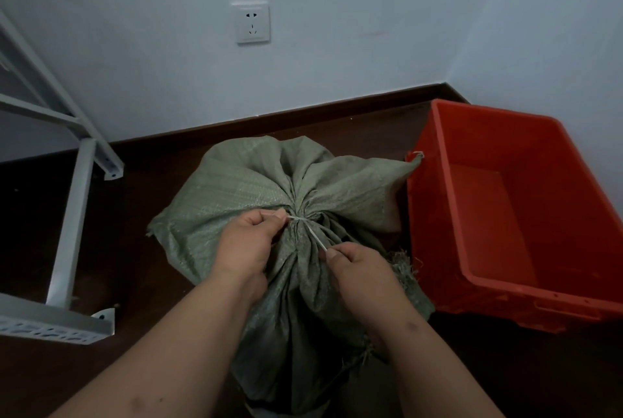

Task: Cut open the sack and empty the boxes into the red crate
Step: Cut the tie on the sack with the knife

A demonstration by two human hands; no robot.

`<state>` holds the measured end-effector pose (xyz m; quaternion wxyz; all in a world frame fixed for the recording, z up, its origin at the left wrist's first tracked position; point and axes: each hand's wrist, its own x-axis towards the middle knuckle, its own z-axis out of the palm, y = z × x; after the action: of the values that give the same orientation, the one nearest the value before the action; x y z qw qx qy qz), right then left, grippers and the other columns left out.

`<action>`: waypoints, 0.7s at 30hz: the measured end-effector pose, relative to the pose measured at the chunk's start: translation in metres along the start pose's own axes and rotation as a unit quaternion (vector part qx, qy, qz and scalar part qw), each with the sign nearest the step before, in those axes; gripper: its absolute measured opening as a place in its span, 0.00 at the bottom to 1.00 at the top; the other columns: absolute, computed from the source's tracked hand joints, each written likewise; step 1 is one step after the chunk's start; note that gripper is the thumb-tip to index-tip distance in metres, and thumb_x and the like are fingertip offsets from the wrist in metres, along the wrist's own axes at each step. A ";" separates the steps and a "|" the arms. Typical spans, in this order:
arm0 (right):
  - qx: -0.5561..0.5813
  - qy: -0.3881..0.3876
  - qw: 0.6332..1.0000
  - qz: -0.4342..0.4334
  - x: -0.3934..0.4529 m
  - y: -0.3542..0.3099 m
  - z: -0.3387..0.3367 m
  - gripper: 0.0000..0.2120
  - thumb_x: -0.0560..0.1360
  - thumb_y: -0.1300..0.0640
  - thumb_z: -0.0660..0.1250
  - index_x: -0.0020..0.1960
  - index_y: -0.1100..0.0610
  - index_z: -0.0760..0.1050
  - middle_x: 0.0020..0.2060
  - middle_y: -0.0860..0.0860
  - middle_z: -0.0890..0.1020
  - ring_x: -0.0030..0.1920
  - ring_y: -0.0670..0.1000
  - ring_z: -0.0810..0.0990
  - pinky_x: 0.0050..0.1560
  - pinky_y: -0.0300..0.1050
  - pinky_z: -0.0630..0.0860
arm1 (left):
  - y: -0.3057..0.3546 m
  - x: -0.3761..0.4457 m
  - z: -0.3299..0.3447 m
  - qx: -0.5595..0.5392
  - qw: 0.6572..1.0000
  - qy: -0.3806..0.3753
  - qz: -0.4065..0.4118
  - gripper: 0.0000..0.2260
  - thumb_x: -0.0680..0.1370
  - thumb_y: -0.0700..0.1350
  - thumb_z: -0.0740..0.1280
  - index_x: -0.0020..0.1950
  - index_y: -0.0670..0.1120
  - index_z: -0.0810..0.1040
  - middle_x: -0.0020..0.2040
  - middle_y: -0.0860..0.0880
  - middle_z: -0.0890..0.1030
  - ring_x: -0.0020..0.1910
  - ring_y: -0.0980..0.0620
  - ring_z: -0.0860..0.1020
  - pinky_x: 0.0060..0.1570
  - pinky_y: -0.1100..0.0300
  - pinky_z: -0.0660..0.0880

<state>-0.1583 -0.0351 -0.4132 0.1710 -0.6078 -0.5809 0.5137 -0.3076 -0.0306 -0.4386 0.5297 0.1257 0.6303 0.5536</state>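
A green woven sack stands on the dark floor in the middle, its neck gathered and bound by a thin white tie. My left hand pinches one end of the tie at the left of the knot. My right hand pinches the other end, lower right of the knot. The red crate sits on the floor just right of the sack, with nothing visible inside. No boxes show; the sack hides its contents.
A grey metal shelf frame stands at the left on the floor. A white wall with a socket rises behind the sack, and a second wall closes the corner behind the crate. Frayed sack threads lie against the crate.
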 end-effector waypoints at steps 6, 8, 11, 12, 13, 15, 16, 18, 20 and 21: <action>-0.013 0.012 1.000 0.006 0.002 -0.003 0.001 0.14 0.79 0.55 0.60 0.50 0.62 0.81 0.26 0.47 0.70 0.28 0.46 0.66 0.30 0.41 0.61 | 0.003 -0.003 0.001 -0.042 0.999 -0.012 -0.021 0.09 0.76 0.39 0.68 0.36 0.44 0.76 0.33 0.46 0.81 0.30 0.52 0.80 0.29 0.61 0.78; -0.026 0.011 1.000 0.004 0.001 -0.005 -0.002 0.14 0.79 0.56 0.60 0.50 0.63 0.81 0.25 0.47 0.69 0.28 0.46 0.66 0.30 0.41 0.62 | 0.004 -0.003 -0.001 -0.054 0.998 -0.013 -0.028 0.08 0.76 0.39 0.69 0.36 0.44 0.77 0.32 0.46 0.81 0.29 0.52 0.80 0.28 0.61 0.78; -0.043 0.008 0.999 0.009 0.001 -0.006 -0.004 0.15 0.79 0.56 0.60 0.50 0.65 0.80 0.24 0.50 0.70 0.27 0.48 0.66 0.31 0.42 0.62 | 0.005 -0.004 0.000 -0.062 0.997 -0.017 -0.035 0.07 0.76 0.39 0.69 0.38 0.43 0.77 0.33 0.46 0.82 0.29 0.52 0.81 0.26 0.61 0.78; -0.049 0.009 0.999 0.009 0.001 -0.007 -0.004 0.15 0.79 0.56 0.60 0.50 0.65 0.80 0.24 0.50 0.70 0.26 0.48 0.66 0.30 0.42 0.62 | 0.006 -0.004 0.000 -0.062 0.997 -0.018 -0.037 0.06 0.76 0.40 0.69 0.38 0.43 0.77 0.33 0.46 0.82 0.29 0.52 0.81 0.26 0.61 0.78; -0.055 0.009 0.998 0.009 0.001 -0.007 -0.004 0.15 0.79 0.56 0.60 0.50 0.65 0.81 0.24 0.50 0.69 0.26 0.48 0.66 0.30 0.41 0.61 | 0.006 -0.004 0.000 -0.060 0.997 -0.020 -0.038 0.06 0.76 0.40 0.69 0.38 0.42 0.77 0.33 0.45 0.82 0.29 0.52 0.80 0.26 0.61 0.78; -0.056 0.008 0.998 0.015 0.001 -0.009 -0.004 0.15 0.79 0.56 0.60 0.50 0.65 0.81 0.23 0.50 0.68 0.25 0.48 0.65 0.28 0.41 0.61 | 0.006 -0.005 0.000 -0.059 0.997 -0.021 -0.039 0.07 0.76 0.39 0.68 0.38 0.42 0.77 0.34 0.45 0.81 0.30 0.52 0.80 0.27 0.61 0.78; -0.054 0.004 0.998 0.019 0.002 -0.009 -0.005 0.15 0.79 0.57 0.60 0.50 0.66 0.81 0.23 0.50 0.68 0.25 0.48 0.65 0.27 0.40 0.60 | 0.007 -0.006 -0.001 -0.060 0.997 -0.023 -0.040 0.07 0.76 0.39 0.68 0.38 0.42 0.77 0.35 0.45 0.81 0.31 0.51 0.80 0.29 0.60 0.79; -0.058 -0.004 0.998 0.018 0.002 -0.009 -0.006 0.15 0.79 0.58 0.59 0.50 0.67 0.80 0.23 0.51 0.67 0.25 0.47 0.64 0.27 0.39 0.59 | 0.008 -0.007 -0.001 -0.063 0.997 -0.025 -0.044 0.07 0.76 0.39 0.68 0.38 0.42 0.77 0.36 0.44 0.81 0.33 0.49 0.80 0.34 0.58 0.79; -0.067 0.000 0.998 0.004 0.002 -0.010 -0.005 0.15 0.79 0.58 0.59 0.51 0.68 0.80 0.24 0.52 0.69 0.26 0.48 0.65 0.28 0.40 0.62 | 0.010 -0.007 -0.002 -0.067 0.996 -0.029 -0.046 0.06 0.76 0.39 0.68 0.38 0.42 0.77 0.37 0.44 0.81 0.33 0.50 0.81 0.33 0.58 0.80; -0.067 0.010 0.998 0.000 0.002 -0.010 -0.004 0.15 0.79 0.57 0.59 0.50 0.67 0.80 0.25 0.52 0.71 0.27 0.49 0.67 0.31 0.42 0.66 | 0.011 -0.007 -0.001 -0.071 0.996 -0.032 -0.045 0.06 0.76 0.39 0.68 0.39 0.41 0.77 0.37 0.44 0.82 0.32 0.51 0.81 0.31 0.59 0.80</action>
<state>-0.1613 -0.0291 -0.4044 0.1357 -0.6230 -0.6125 0.4672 -0.3105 -0.0329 -0.4258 0.5815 0.0774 0.5769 0.5683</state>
